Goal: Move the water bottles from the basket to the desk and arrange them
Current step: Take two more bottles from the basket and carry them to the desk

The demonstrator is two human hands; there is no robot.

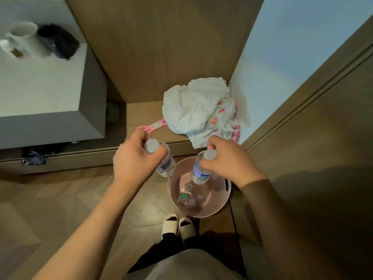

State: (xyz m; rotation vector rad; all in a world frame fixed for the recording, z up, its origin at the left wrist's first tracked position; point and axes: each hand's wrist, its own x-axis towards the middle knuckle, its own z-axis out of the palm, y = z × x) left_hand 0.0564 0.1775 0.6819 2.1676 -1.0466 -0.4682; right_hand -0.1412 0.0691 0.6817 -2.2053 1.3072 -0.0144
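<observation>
in the head view, the left hand [133, 158] has its fingers [161, 153] curled round the neck of one water bottle [166, 165] at mid-frame, and the right hand [228, 162] grips a second bottle [199, 172] the same way above the pink basket [220, 209], where more bottles [188, 199] stand. both hang from their tops alone, so either could slip or swing into the table [40, 87] edge at upper left.

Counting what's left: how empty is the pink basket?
Not empty. The pink basket holds several small bottles; a green cap shows. Exact number cannot be told.
</observation>
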